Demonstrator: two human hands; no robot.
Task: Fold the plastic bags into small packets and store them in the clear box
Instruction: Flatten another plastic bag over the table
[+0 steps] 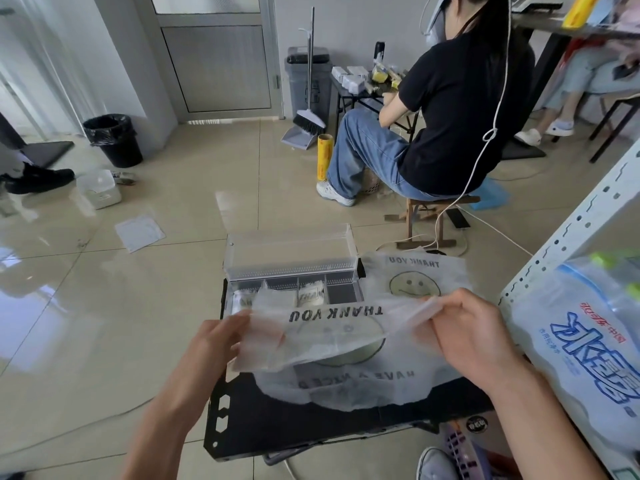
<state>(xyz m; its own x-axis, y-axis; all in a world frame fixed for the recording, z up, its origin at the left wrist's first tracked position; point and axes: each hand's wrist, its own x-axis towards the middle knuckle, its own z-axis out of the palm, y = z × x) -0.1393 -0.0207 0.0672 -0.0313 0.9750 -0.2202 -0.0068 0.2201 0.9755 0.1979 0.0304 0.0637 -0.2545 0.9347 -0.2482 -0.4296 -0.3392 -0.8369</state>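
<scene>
Black table point(311, 431) at 6 o'clock, nearest; one plastic bag point(346, 389) lies flat on it, print "HAVE A NICE" partly covered.
Above it, raised off the table, the held bag point(332, 336), "THANK YOU" upside down; it is stretched between both hands.
Left hand point(211, 344) at 8 o'clock grips the bag's left end, fingertips hidden behind the film; right hand point(474, 334) at 4 o'clock pinches the bunched right end.
Clear box point(343, 293) at 12 o'clock on the table's far edge, lid up; folded packets point(311, 294) sit in its left and middle compartments, right one bare.
Third bag point(415, 282) with a smiley at 1 o'clock, just beside the box.
Further off, yellow roll point(325, 157) upright on the floor.
</scene>
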